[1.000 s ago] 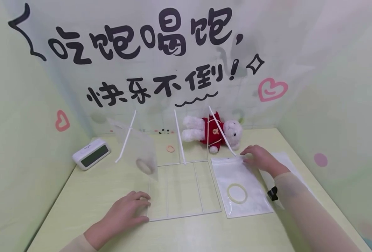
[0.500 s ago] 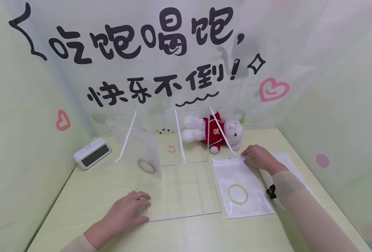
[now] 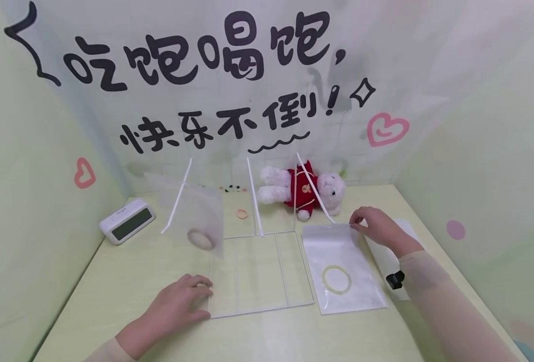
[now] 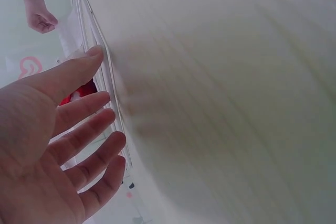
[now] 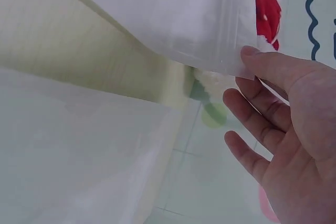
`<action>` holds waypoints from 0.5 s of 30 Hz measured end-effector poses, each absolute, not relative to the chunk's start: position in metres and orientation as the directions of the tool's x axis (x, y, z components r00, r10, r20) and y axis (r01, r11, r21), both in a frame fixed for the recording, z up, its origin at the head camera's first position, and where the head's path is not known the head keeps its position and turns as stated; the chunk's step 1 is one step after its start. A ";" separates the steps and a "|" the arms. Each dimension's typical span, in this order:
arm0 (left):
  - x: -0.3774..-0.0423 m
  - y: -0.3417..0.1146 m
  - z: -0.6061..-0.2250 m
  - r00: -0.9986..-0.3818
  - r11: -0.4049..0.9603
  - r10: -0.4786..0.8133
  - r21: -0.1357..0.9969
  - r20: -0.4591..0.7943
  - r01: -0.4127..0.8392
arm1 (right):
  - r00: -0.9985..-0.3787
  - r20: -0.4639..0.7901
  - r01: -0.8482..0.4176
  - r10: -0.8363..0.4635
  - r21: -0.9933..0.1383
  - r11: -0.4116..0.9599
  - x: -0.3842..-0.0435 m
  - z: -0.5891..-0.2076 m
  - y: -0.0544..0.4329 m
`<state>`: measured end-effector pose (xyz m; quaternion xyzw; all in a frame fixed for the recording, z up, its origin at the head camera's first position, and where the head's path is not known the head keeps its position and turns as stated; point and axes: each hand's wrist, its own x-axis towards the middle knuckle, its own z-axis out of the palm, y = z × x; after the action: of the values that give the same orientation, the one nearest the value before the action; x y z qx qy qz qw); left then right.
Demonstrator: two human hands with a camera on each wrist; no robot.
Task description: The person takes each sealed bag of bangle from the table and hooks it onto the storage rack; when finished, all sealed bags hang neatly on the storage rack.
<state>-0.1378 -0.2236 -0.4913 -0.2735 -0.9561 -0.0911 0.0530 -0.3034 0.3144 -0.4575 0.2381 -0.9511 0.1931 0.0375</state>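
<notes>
A white wire rack (image 3: 276, 306) with slanted uprights lies on the table. My left hand (image 3: 176, 304) is at its left side, thumb and fingertips right at the edge wire; the left wrist view shows the fingers (image 4: 86, 129) loosely extended and spread. To the right of the rack lies a clear zip bag (image 3: 352, 246) with a pale yellow ring (image 3: 336, 279) in it. My right hand (image 3: 382, 231) pinches the bag's far right corner between thumb and forefinger, the other fingers spread below in the right wrist view. Another translucent bag (image 3: 192, 211), with a round ring showing, stands tilted at the rack's left uprights.
A white digital clock (image 3: 126, 221) sits at the back left. Behind the rack lie a small orange ring (image 3: 242, 213) and a plush toy (image 3: 305, 188) in a red top. A further white sheet or bag (image 5: 79, 156) lies under my right forearm. Printed curtains surround the table.
My right hand has shifted slightly and its thumb and forefinger have closed on the bag's corner. The whole head view has moved a little. My left hand stays by the rack.
</notes>
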 end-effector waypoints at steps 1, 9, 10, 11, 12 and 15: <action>-0.138 -0.224 -0.491 -0.844 0.833 0.513 0.147 0.153 0.533 | -0.884 0.169 -0.467 -0.435 -0.351 0.811 -0.301 -0.455 0.314; -0.138 -0.224 -0.493 -0.843 0.831 0.508 0.159 0.175 0.533 | -0.887 0.191 -0.462 -0.421 -0.372 0.805 -0.280 -0.438 0.305; -0.138 -0.224 -0.493 -0.844 0.831 0.507 0.160 0.178 0.533 | -0.884 0.197 -0.467 -0.424 -0.369 0.803 -0.277 -0.435 0.303; -0.138 -0.224 -0.494 -0.844 0.831 0.506 0.160 0.180 0.532 | -0.879 0.205 -0.477 -0.430 -0.363 0.801 -0.274 -0.433 0.301; -0.138 -0.224 -0.495 -0.844 0.831 0.505 0.160 0.181 0.532 | -0.873 0.217 -0.487 -0.437 -0.352 0.799 -0.271 -0.430 0.300; -0.138 -0.225 -0.497 -0.845 0.833 0.504 0.160 0.177 0.530 | -0.844 0.274 -0.531 -0.460 -0.315 0.787 -0.261 -0.423 0.296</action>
<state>-0.1376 -0.2246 -0.4966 -0.2707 -0.9551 -0.1017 0.0637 -0.2613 0.2955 -0.4225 0.2634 -0.9407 0.1933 0.0917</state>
